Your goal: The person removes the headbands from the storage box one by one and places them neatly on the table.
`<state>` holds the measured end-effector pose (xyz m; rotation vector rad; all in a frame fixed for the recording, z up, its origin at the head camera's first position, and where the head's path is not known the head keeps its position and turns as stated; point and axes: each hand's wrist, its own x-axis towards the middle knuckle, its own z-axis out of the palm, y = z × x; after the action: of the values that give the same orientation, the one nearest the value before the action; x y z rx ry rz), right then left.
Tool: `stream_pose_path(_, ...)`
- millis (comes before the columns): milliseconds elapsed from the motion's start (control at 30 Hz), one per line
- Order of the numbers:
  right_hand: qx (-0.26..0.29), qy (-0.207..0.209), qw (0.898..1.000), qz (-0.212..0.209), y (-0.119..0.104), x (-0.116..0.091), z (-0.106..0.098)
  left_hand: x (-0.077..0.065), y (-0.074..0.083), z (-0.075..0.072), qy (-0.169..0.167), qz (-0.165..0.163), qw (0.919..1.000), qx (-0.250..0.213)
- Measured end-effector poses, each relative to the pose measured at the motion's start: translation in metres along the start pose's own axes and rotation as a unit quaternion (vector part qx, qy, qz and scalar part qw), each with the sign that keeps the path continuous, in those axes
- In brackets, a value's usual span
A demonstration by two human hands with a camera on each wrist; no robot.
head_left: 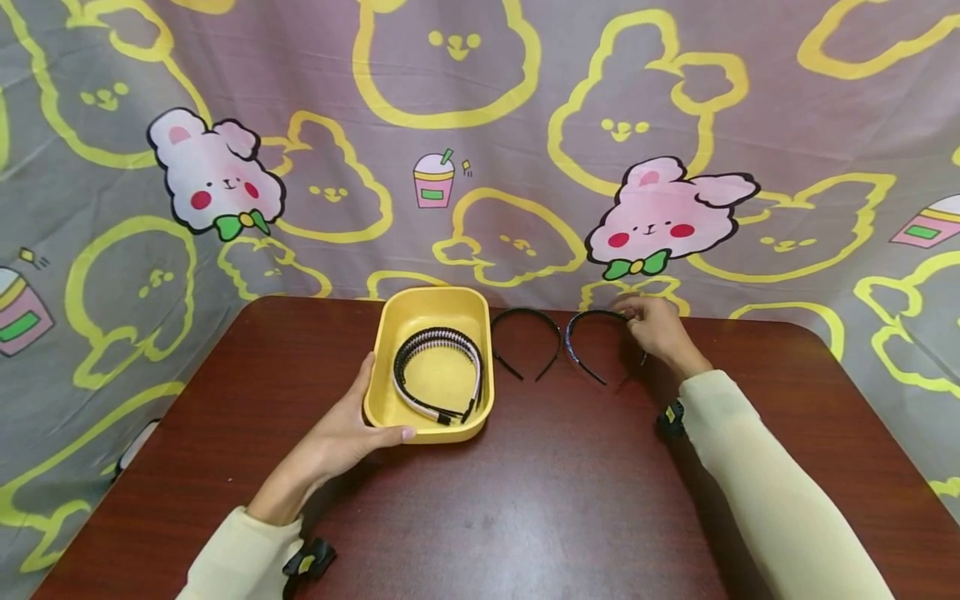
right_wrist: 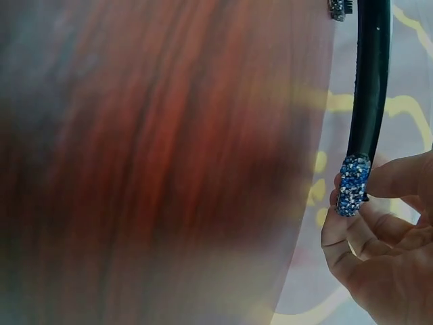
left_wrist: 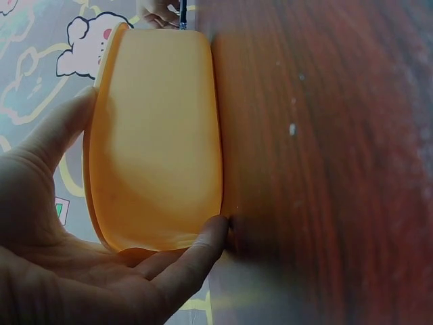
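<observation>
A yellow plastic bin [head_left: 450,435] stands left of the middle of the table. My left hand [head_left: 337,437] grips its left side, with the thumb along the front rim and the fingers round the outer wall, as the left wrist view shows. Several headbands [head_left: 438,333], black and pale, some toothed, lie inside the bin. At the back of the table, my right hand [head_left: 663,332] pinches the right side of a black headband with blue glitter [right_wrist: 353,186] between thumb and fingers. A thin dark headband [head_left: 525,309] lies between that one and the bin.
The dark red-brown wooden table [head_left: 517,517] has rounded back corners. Right behind it hangs a grey-pink curtain [head_left: 495,167] with cartoon rabbits and yellow outlines. Small black pieces [head_left: 671,417] sit at both pale sleeve cuffs.
</observation>
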<state>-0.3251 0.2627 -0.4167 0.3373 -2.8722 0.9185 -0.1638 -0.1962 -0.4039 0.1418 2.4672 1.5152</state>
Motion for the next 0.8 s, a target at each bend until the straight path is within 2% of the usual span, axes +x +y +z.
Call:
stream_pose_path(300,0.003,-0.018,1.0,0.006,-0.0002,0.004,0.0032,0.0002,-0.0003,0.0001,-0.001,-0.005,1.0,-0.002)
stream_pose_path(800,0.0,-0.019,1.0,0.006,0.0018,0.008,0.0048,0.0007,-0.001,0.0001,0.003,-0.003,1.0,0.004)
